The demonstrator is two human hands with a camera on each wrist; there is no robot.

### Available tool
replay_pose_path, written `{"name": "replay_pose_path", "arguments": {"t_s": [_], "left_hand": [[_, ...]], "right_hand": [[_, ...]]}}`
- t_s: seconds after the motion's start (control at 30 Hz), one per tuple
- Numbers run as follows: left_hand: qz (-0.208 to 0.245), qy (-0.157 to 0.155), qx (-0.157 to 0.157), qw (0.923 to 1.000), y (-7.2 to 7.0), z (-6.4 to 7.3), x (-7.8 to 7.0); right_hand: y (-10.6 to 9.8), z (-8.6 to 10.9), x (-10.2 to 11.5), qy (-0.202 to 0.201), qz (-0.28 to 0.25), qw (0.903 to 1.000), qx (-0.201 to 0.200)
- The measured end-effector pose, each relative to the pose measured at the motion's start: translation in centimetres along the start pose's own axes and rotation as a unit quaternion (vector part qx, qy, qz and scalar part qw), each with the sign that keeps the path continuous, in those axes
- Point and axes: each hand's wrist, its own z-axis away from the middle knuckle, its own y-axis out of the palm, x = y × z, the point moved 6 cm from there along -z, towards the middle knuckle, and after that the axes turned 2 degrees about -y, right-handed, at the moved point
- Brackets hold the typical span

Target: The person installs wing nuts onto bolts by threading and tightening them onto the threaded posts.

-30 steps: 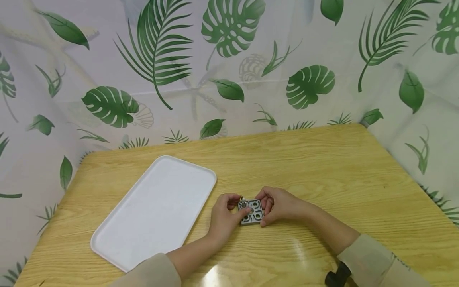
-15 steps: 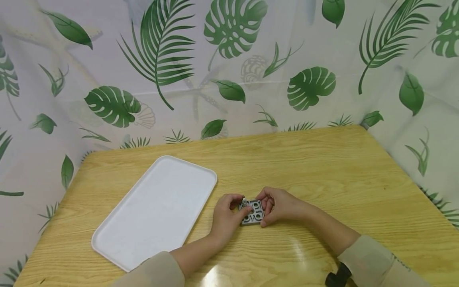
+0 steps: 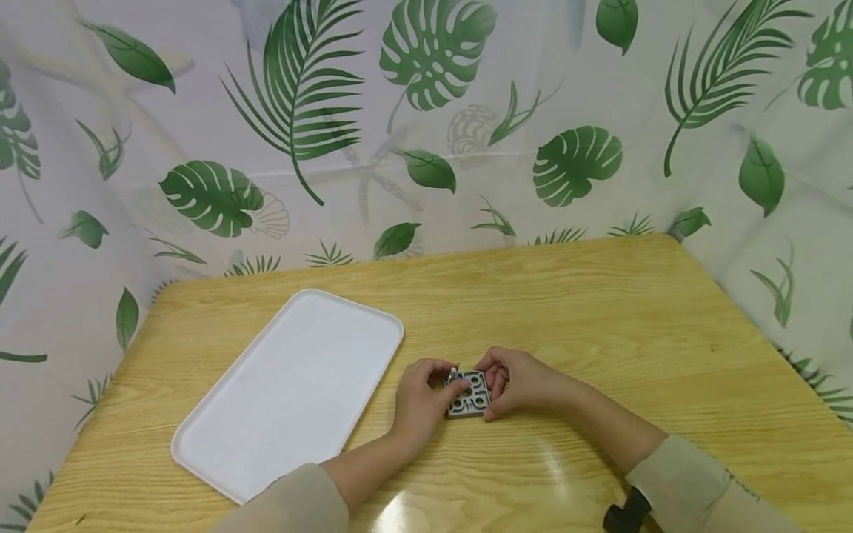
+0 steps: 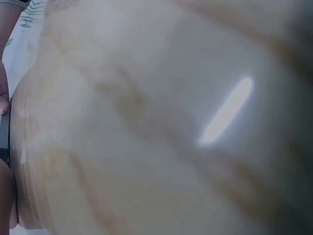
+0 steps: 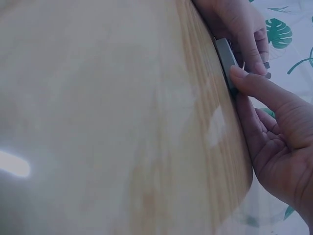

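Observation:
A small square grey metal plate with round holes and curved grooves (image 3: 469, 404) lies low over the table between both hands. At its far left corner stands a small shiny metal fitting (image 3: 454, 374). My left hand (image 3: 418, 400) grips the plate's left side, thumb across the top face and index finger curled by the fitting. My right hand (image 3: 523, 381) pinches the right edge between thumb and fingers. In the right wrist view, the right thumb (image 5: 259, 88) rests on the side of the plate (image 5: 226, 55), with the left hand (image 5: 244, 29) beyond. Left fingers partly hide the fitting's base.
A white rectangular tray (image 3: 286, 392) lies on the wooden table (image 3: 566, 311), left of the hands. A black object (image 3: 628, 511) shows beneath the right sleeve (image 3: 686, 481). A leaf-patterned cloth (image 3: 493, 170) hangs behind the table and at its sides.
Both hands keep their hold on the plate, almost still. The left fingers shift slightly around the fitting, whose upper end looks a little different in angle. The head view drifts slightly.

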Motion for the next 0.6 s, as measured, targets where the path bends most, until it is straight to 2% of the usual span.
{"name": "replay_pose_path", "arguments": {"t_s": [0.1,0.17,0.27,0.33,0.4,0.47,0.6], "left_hand": [[0.007,-0.02,0.009,0.9997,0.1,-0.3,0.1],[0.016,-0.033,0.034,0.9987,0.1,-0.5,0.3],[0.026,-0.039,0.1,0.9939,0.1,-1.2,0.4],[0.027,-0.034,0.156,0.9868,0.1,-1.9,0.6],[0.03,-0.031,0.213,0.9761,0.1,-2.6,0.7],[0.035,-0.035,0.271,0.9612,0.2,-3.3,0.9],[0.057,-0.068,0.378,0.9215,0.4,-4.3,1.3]], "right_hand": [[0.0,0.1,0.0,-0.002,0.0,1.0,0.001],[-0.1,0.1,0.0,-0.004,0.0,1.0,0.002],[0.0,0.0,0.1,-0.005,-0.001,1.0,0.004],[-0.1,0.0,0.1,-0.002,0.001,1.0,0.003],[-0.1,0.1,0.1,-0.001,0.0,1.0,0.005],[-0.1,0.1,0.2,0.0,0.001,1.0,0.005],[0.0,0.0,0.2,-0.004,-0.006,0.9999,0.008]]}}
